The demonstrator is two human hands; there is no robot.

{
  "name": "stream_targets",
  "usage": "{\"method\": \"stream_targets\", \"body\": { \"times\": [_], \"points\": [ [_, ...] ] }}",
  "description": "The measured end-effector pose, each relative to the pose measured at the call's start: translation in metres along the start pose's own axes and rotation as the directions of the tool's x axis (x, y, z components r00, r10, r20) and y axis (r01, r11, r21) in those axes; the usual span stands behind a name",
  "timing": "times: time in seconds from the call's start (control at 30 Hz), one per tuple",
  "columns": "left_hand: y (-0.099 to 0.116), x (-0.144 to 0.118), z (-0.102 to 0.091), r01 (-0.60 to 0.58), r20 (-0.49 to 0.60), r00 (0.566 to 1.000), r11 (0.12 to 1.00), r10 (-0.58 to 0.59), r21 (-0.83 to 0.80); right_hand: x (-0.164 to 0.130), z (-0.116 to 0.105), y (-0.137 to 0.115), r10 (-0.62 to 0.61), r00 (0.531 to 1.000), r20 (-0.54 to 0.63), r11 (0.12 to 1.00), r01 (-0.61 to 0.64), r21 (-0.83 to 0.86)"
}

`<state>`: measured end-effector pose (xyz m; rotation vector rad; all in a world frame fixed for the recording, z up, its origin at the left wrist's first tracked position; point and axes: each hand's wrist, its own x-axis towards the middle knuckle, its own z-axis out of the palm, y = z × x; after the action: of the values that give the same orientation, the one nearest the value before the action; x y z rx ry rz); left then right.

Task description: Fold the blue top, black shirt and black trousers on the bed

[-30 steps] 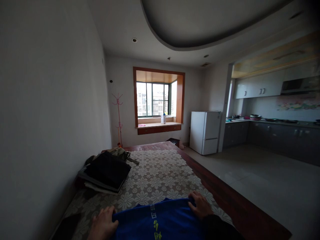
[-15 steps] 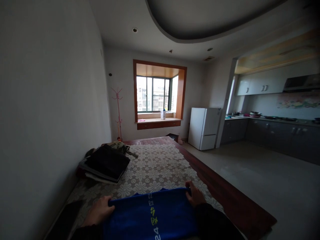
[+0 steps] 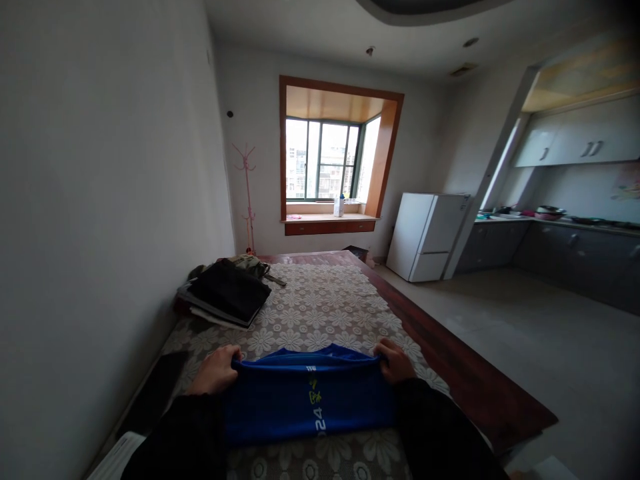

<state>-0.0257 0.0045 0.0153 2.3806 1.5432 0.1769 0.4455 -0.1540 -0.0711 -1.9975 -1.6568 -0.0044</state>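
**Blue shirt pinched at both far corners, fold could slip**

Nearest to me, the blue shirt [image 3: 307,403] lies flat on the lace tablecloth [image 3: 320,313], its printed lettering facing up. My left hand [image 3: 216,370] is closed on the shirt's far left corner, and my right hand [image 3: 395,360] is closed on its far right corner. I judge the risks so: an uneven pull would skew the fold, and dragging the fabric could snag or ruck the lace beneath. Further off on the left sits a stack of dark folded clothes [image 3: 227,297]; a long sweep could nudge it. Beyond stand the white fridge [image 3: 425,237] and bay window [image 3: 330,160].
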Motion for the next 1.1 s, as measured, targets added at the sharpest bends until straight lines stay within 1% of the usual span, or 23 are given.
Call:
{"method": "stream_targets", "body": {
  "times": [0.13,0.33,0.47,0.57,0.7,0.77,0.87,0.97,1.1],
  "points": [
    [-0.002,0.002,-0.002,-0.009,0.031,0.999,1.0,0.009,-0.009,0.0,0.003,0.001,0.091,0.996,-0.015,0.996,-0.09,0.015],
    [-0.004,0.006,-0.001,0.054,0.001,0.999,0.998,-0.054,0.022,-0.001,0.009,0.006,0.186,0.982,-0.038,0.982,-0.185,0.026],
    [-0.01,0.006,0.002,0.076,-0.015,0.997,0.995,-0.076,0.059,0.002,0.013,0.016,0.284,0.958,-0.029,0.958,-0.282,0.045],
    [-0.014,0.006,0.003,0.079,-0.002,0.997,0.996,-0.079,0.048,0.005,0.015,0.022,0.335,0.942,-0.035,0.94,-0.331,0.075],
    [-0.013,0.009,0.001,0.094,0.023,0.995,0.996,-0.094,0.007,0.006,0.012,0.023,0.323,0.944,-0.072,0.94,-0.31,0.145],
    [-0.01,0.011,0.0,0.087,-0.008,0.996,0.996,-0.088,-0.031,0.005,0.009,0.021,0.306,0.946,-0.109,0.941,-0.283,0.183],
    [-0.006,0.014,0.0,0.043,-0.092,0.994,0.989,-0.056,-0.138,0.004,0.006,0.018,0.3,0.942,-0.153,0.939,-0.263,0.222],
    [-0.006,0.015,0.004,0.009,-0.134,0.99,0.974,-0.04,-0.228,0.002,0.007,0.016,0.307,0.94,-0.149,0.933,-0.267,0.241],
    [-0.01,0.016,0.011,0.039,-0.124,0.99,0.968,-0.072,-0.248,0.003,0.01,0.018,0.318,0.94,-0.121,0.925,-0.28,0.257]
  ]
}}
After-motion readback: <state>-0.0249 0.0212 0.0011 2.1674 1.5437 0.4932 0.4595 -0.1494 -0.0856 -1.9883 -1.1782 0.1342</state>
